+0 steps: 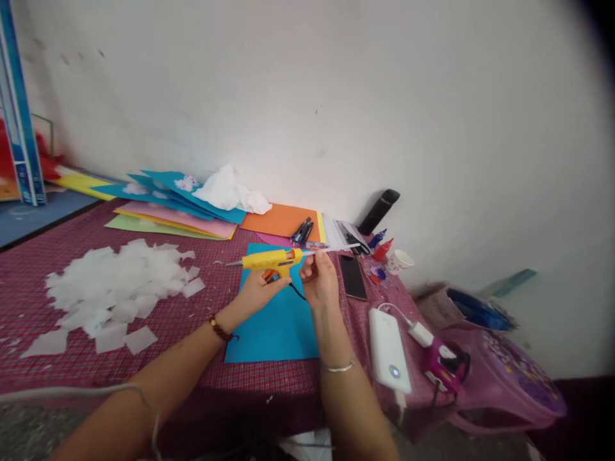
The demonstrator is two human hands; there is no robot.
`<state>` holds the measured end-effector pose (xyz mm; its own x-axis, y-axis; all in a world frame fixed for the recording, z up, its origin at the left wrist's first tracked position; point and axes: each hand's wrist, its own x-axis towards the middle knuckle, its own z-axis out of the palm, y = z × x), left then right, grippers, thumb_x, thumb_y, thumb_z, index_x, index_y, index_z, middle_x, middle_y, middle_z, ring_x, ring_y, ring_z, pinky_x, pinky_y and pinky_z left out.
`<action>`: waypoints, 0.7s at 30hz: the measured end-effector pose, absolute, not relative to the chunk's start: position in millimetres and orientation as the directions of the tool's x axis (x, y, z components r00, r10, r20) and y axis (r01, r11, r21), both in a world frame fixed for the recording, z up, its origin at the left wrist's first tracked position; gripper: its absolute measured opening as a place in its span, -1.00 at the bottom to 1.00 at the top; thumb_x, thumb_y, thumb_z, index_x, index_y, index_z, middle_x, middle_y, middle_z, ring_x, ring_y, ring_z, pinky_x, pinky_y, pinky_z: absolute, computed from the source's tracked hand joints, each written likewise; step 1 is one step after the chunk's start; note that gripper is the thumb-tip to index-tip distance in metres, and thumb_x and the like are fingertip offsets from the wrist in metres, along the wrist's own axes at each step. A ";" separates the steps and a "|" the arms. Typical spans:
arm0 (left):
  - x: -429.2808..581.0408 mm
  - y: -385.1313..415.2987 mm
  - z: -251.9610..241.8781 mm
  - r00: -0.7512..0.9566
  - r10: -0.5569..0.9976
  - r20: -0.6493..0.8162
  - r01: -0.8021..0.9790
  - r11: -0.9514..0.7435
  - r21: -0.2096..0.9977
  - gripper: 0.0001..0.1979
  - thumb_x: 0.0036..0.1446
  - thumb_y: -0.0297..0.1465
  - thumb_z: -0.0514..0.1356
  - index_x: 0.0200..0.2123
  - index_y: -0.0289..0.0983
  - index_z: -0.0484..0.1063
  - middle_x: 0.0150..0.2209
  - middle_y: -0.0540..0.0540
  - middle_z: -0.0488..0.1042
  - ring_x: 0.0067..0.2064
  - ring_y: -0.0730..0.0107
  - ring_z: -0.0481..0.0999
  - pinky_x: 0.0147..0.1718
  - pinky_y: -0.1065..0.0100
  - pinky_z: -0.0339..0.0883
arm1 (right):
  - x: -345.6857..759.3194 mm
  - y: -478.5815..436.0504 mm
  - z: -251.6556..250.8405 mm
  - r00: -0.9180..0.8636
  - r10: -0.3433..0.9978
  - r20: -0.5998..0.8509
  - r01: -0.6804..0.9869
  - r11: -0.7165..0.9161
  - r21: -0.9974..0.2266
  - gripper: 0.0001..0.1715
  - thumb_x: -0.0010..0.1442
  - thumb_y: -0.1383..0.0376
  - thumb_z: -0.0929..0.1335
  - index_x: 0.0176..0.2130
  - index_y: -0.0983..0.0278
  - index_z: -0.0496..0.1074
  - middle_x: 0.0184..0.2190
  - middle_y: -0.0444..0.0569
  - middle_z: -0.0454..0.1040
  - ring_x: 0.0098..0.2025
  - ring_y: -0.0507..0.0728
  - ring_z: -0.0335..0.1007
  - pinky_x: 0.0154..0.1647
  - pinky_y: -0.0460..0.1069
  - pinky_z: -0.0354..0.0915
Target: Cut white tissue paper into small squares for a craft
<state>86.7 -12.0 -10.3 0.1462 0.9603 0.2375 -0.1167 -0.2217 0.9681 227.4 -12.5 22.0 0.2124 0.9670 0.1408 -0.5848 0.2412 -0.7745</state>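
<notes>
Held level above a blue sheet (278, 326), a yellow glue gun (266, 259) has its nozzle toward the left. My left hand (257, 291) is wrapped round its handle from below. A long whitish glue stick (336, 248) sticks out of the gun's back end to the right. The fingers of my right hand (319, 275) pinch this stick just behind the gun. A black cord hangs from the handle between my hands. To the left, a heap of white paper squares (115, 288) lies on the checked cloth.
Coloured sheets (177, 224) and crumpled white paper (230, 192) lie along the wall. On the right are a phone (353, 276), a white power bank (389, 349), glue bottles (383, 250), a paper cup (400, 260) and a pink stool (500, 378). A white cable crosses my left forearm.
</notes>
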 end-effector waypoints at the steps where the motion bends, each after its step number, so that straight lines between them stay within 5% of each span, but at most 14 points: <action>1: 87.3 -12.2 -10.3 0.138 0.963 0.231 -0.132 -0.213 0.968 -0.71 -0.13 -0.27 0.36 -0.31 -0.25 0.47 -0.24 -0.10 0.60 -0.19 0.23 0.56 -0.12 0.22 0.41 | 227.4 -12.3 21.2 0.202 0.970 0.139 -0.589 0.233 -0.773 -0.62 0.02 0.08 0.53 -0.42 0.23 0.36 -0.58 -0.26 0.36 -0.65 -0.09 0.11 -0.63 -0.14 0.17; 13: 91.6 -12.3 -16.7 0.164 0.964 0.210 -0.185 -0.179 0.966 -0.66 -0.14 -0.27 0.38 -0.23 -0.20 0.54 -0.12 -0.11 0.63 -0.09 0.15 0.57 -0.04 0.16 0.43 | 223.5 -12.6 19.5 0.212 0.970 0.122 -0.554 0.222 -0.803 -0.46 0.03 0.01 0.52 -0.47 0.20 0.15 -0.66 -0.36 0.19 -0.68 -0.10 0.04 -0.63 -0.15 0.11; 18: 90.2 -14.2 -15.5 0.227 0.960 0.163 -0.208 -0.116 0.971 -0.69 -0.11 -0.27 0.38 -0.27 -0.26 0.53 -0.33 -0.06 0.58 -0.35 0.36 0.50 -0.35 0.36 0.39 | 221.6 -14.4 19.2 0.208 0.969 0.134 -0.543 0.229 -0.808 -0.49 0.00 0.01 0.52 -0.47 0.22 0.21 -0.65 -0.33 0.24 -0.67 -0.10 0.09 -0.64 -0.15 0.14; 21: 87.3 -16.1 -12.8 0.282 0.958 0.058 -0.265 0.019 0.964 -0.64 -0.03 -0.17 0.37 -0.26 -0.32 0.52 -0.56 0.07 0.38 -0.62 0.60 0.18 -0.64 0.48 0.05 | 220.2 -16.3 19.8 0.177 0.972 0.153 -0.531 0.225 -0.817 -0.56 0.00 0.01 0.52 -0.38 0.22 0.33 -0.63 -0.32 0.30 -0.67 -0.10 0.11 -0.66 -0.15 0.17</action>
